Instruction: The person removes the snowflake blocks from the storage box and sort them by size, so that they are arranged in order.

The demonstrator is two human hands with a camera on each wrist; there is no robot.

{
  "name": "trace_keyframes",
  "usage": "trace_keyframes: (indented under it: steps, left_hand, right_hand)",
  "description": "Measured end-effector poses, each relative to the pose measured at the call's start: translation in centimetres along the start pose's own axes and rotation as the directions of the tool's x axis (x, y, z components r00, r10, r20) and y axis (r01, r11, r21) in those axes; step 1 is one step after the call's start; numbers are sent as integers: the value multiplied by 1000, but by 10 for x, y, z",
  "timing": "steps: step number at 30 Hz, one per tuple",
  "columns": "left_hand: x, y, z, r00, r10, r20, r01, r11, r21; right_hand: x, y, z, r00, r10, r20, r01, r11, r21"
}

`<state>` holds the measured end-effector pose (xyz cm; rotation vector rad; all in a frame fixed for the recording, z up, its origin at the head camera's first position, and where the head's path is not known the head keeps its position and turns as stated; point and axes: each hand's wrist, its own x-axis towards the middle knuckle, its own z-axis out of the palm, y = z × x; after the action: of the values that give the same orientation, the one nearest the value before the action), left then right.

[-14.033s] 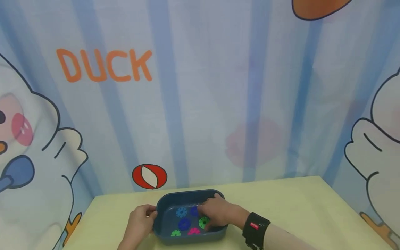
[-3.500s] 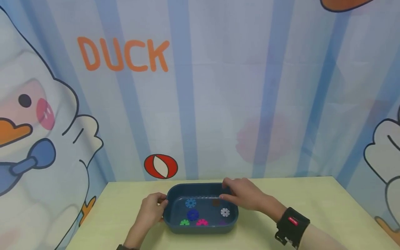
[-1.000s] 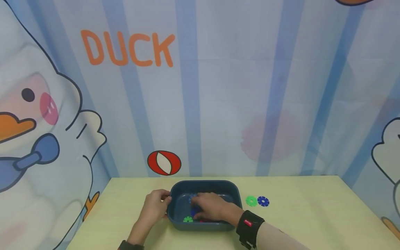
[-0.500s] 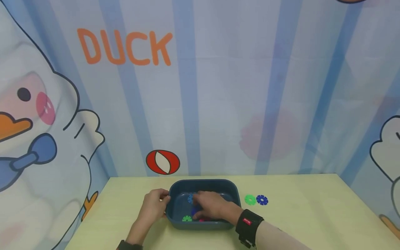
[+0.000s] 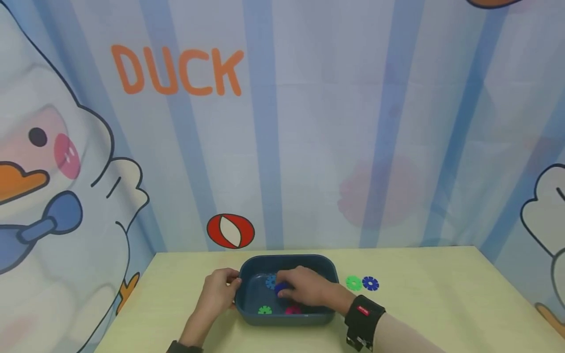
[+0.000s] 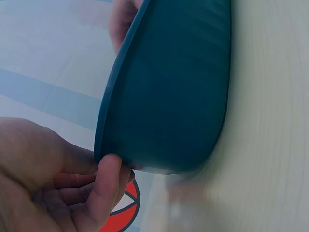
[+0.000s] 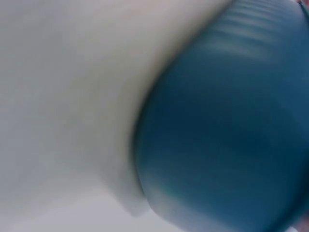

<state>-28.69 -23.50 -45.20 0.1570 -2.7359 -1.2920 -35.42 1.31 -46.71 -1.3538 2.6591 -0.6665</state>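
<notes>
A dark blue gear disc (image 5: pixel 280 289) was pinched in the curled fingers of the right hand (image 5: pixel 306 288), low inside the dark blue tub (image 5: pixel 287 261). The tub's left rim was gripped by the left hand (image 5: pixel 218 290), thumb (image 6: pixel 108 186) pressed against the outer wall. On the tub floor a light blue disc (image 5: pixel 270 281), a green disc (image 5: pixel 265 310) and a pink disc (image 5: pixel 293 310) were seen close around the right hand. Outside, just right of the tub's edge, a green disc (image 5: pixel 353 283) and a blue disc (image 5: pixel 370 283) were laid side by side on the pale table (image 5: pixel 432 294), whose right half lay open up to the printed curtain (image 5: pixel 309 122).
</notes>
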Motion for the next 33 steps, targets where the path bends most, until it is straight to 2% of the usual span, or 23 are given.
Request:
trace_keyframes:
  steps: [9,22,33]
  left_hand:
    - [0,1,-1,1000,-3,4,3,1000,3]
    - [-2,6,2,1000,-17,12,17,1000,11]
    - [-1,4,2,1000,-22,6,22,1000,14]
  right_hand:
    - [-24,5,-28,999,39,-36,-39,999,-11]
    - [-61,24,-46,991,62,-119,-49,993,109]
    - [-84,38,-56,984,83,-155,-48,975,215]
